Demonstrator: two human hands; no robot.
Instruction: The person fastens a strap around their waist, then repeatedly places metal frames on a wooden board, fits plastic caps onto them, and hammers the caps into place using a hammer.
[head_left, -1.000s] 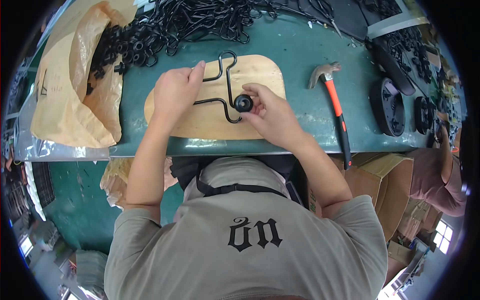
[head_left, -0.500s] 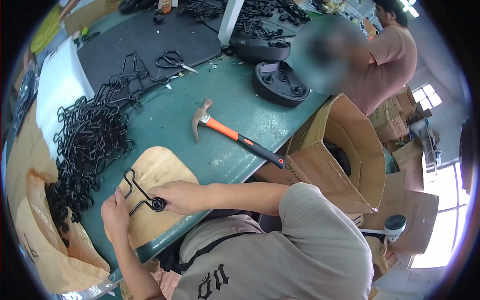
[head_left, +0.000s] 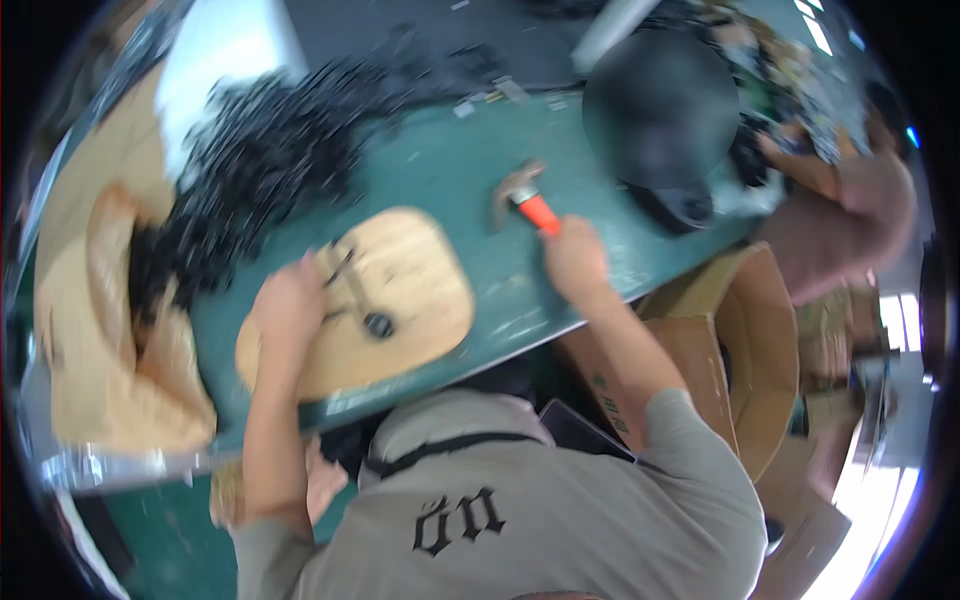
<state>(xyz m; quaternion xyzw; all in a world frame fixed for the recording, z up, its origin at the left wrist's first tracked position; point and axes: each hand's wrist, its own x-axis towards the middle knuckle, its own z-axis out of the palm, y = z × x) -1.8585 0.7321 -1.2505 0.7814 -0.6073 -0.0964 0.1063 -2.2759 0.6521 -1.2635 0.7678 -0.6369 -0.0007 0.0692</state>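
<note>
My right hand [head_left: 577,265] is wrapped around the handle of a claw hammer [head_left: 539,214] with an orange and black grip; its metal head points away from me. My left hand [head_left: 290,300] is closed on one end of a bent black wire hook [head_left: 355,284], which lies over a light wooden board [head_left: 425,275]. A round black cap or nut [head_left: 380,325] sits at the wire's near end. Motion blur hides fine detail of the left fingers.
A tangled pile of black wire hooks [head_left: 270,150] lies beyond my left hand. An open brown paper bag [head_left: 150,400] stands at the left. An open cardboard box [head_left: 700,350] is by the table's right edge. Another person [head_left: 860,210] works at the far right.
My right hand has let go of the wire piece and moved right to take hold of the hammer. The left hand stays on the wire. The view has shifted.
</note>
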